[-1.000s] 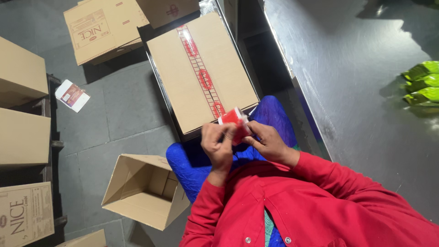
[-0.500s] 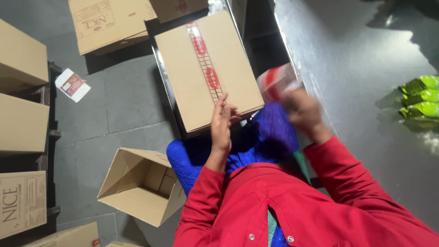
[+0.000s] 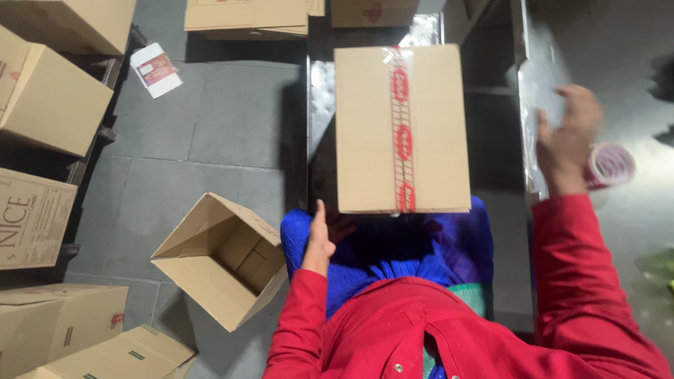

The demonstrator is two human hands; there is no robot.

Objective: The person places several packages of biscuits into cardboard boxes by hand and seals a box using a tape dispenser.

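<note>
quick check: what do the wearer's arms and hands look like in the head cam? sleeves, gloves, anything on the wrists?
Both arms are in long red sleeves, cuffs ending at the wrists. The left hand and right hand are bare: no gloves. No watch or band shows, though the right hand is motion-blurred, so small items there can't be ruled out. The sleeves belong to a red buttoned garment; two small buttons show on its front.

A sealed cardboard box [image 3: 401,126] lay on a dark metal stand [image 3: 317,119], a strip of red-printed tape [image 3: 401,140] running down its middle. The left hand [image 3: 321,238] stood edge-up, fingers straight, just beside the box's near left corner, over blue cloth [image 3: 393,256]. The right hand [image 3: 567,140], blurred and spread wide, hovered out to the right beside a roll of red tape [image 3: 609,165]. An open empty carton [image 3: 221,260] sat on the grey floor [image 3: 210,133] at the left
</note>
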